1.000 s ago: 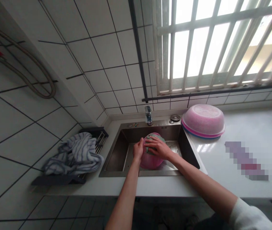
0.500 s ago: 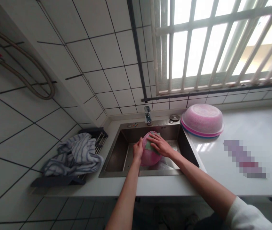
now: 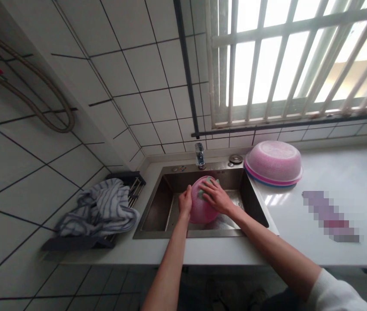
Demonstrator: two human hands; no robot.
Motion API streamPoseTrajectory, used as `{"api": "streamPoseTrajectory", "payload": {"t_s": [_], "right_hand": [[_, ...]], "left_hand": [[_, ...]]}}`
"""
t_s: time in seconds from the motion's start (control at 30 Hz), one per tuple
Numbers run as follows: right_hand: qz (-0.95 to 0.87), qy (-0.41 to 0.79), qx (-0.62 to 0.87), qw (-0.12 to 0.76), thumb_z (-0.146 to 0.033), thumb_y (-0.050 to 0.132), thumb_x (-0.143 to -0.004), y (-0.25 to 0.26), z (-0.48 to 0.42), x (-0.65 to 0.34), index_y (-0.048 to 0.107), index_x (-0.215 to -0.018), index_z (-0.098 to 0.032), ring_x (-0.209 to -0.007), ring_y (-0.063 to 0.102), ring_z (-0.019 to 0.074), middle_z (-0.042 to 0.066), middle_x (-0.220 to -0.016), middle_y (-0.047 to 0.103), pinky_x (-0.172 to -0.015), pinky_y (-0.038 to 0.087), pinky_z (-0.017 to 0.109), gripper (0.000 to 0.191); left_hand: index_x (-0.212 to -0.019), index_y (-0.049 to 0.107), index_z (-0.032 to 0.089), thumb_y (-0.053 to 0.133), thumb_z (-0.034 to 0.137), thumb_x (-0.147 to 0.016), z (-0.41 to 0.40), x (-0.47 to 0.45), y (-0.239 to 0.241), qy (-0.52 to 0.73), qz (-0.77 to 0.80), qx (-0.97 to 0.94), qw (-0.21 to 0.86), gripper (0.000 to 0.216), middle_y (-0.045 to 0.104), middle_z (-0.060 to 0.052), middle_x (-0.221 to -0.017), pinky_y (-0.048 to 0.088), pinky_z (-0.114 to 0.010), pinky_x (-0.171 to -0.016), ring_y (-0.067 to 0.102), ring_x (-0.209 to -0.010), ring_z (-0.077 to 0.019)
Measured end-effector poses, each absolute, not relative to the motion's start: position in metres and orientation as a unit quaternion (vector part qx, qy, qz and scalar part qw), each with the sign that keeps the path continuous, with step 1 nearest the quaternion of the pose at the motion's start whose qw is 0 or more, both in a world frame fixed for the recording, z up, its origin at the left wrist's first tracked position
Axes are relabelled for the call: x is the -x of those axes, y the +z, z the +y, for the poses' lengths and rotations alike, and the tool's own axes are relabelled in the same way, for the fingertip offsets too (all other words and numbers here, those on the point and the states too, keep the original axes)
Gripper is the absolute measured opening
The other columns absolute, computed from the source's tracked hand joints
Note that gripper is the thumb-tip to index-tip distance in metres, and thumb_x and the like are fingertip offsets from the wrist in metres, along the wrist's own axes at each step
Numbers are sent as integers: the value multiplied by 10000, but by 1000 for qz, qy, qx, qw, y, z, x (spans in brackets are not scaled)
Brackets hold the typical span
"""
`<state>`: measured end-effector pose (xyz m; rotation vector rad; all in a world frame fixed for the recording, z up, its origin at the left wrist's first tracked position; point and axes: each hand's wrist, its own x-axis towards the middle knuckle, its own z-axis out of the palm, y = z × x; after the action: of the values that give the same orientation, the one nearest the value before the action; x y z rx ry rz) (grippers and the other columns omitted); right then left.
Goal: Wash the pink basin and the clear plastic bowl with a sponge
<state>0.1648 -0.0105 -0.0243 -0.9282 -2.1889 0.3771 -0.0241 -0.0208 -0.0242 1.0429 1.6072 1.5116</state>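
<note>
A pink mesh colander is tilted inside the steel sink, its perforated side towards me. My left hand grips its left rim, fingers closed around the edge. Flat against the colander, my right hand presses a light green cloth with fingers stretched over it. Much of the cloth is hidden under that hand. Behind the colander stands the faucet.
Upside down on the right counter sits a larger pink basket, a blue rim beneath it. A striped towel lies over a rack at left. A pixelated patch covers something on the counter. A barred window is above.
My right hand has shifted slightly over the colander with the green cloth, and less cloth shows below the fingers. My left hand keeps its hold on the rim.
</note>
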Motion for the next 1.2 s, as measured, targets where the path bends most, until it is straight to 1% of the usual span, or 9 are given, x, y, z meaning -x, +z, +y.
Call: {"api": "streamPoseTrajectory", "payload": {"t_s": [0.13, 0.3, 0.4, 0.47, 0.63, 0.7, 0.83, 1.07, 1.2], "right_hand": [[-899, 115, 270, 326, -320, 562, -1061, -18, -20, -158, 527, -1554, -359, -1578, 331, 305, 25, -1594, 537, -1305, 228, 615, 496], [-840, 158, 353, 381, -382, 606, -1036, -20, -13, -163, 442, -1613, -240, -1553, 382, 301, 128, -1609, 506, -1265, 356, 560, 616], [-851, 140, 349, 367, -393, 604, -1039, -20, -14, -161, 489, -1584, -265, -1598, 284, 326, 104, -1617, 501, -1283, 280, 622, 571], [-877, 126, 312, 343, -400, 620, -1034, -19, -15, -160, 520, -1563, -289, -1592, 298, 325, 79, -1614, 508, -1297, 239, 626, 549], [-841, 148, 378, 358, -399, 514, -1083, -19, -9, -163, 539, -1554, -240, -1533, 420, 299, 104, -1613, 505, -1267, 360, 542, 498], [-835, 141, 393, 358, -396, 512, -1083, -20, -11, -160, 536, -1557, -225, -1559, 371, 320, 105, -1618, 498, -1271, 344, 571, 505], [-893, 114, 289, 326, -363, 584, -1054, -19, -22, -153, 531, -1557, -296, -1578, 332, 322, 51, -1625, 495, -1298, 251, 625, 510], [-828, 143, 321, 436, -295, 468, -1089, -15, -12, -167, 571, -1523, -262, -1551, 390, 262, 64, -1598, 530, -1275, 362, 541, 447], [-861, 113, 309, 388, -294, 524, -1068, -17, -19, -161, 622, -1477, -284, -1561, 359, 310, 50, -1558, 576, -1281, 304, 608, 421]], "left_hand": [[-617, 649, 160, 660, 945, -603, -21, 24, -24, 589, 613, -385, 359, 786, 510, 15, -560, 339, -267, -556, 451, -585, -138], [-685, 714, 141, 651, 921, -642, -22, 22, -21, 578, 622, -391, 355, 783, 583, -13, -625, 374, -280, -603, 489, -630, -155], [-675, 707, 143, 651, 935, -613, -20, 24, -20, 576, 632, -381, 350, 797, 561, -1, -605, 367, -286, -607, 472, -630, -154], [-662, 700, 145, 657, 939, -596, -19, 25, -22, 575, 637, -374, 351, 797, 553, 1, -597, 366, -288, -608, 473, -633, -157], [-686, 716, 149, 663, 887, -661, -19, 24, -27, 568, 624, -397, 361, 740, 594, -14, -618, 398, -291, -638, 534, -666, -180], [-690, 724, 148, 678, 858, -677, -20, 24, -26, 566, 623, -399, 363, 712, 611, -21, -615, 415, -295, -649, 562, -677, -193], [-715, 748, 139, 716, 822, -660, -20, 23, -23, 576, 614, -384, 379, 686, 684, -59, -678, 448, -303, -672, 607, -704, -205], [-728, 755, 129, 721, 843, -621, -20, 21, -21, 574, 617, -361, 400, 723, 667, -48, -652, 431, -302, -630, 572, -651, -188], [-714, 739, 138, 751, 835, -588, -18, 22, -21, 589, 604, -362, 396, 709, 649, -30, -643, 420, -291, -619, 553, -651, -176]]}}
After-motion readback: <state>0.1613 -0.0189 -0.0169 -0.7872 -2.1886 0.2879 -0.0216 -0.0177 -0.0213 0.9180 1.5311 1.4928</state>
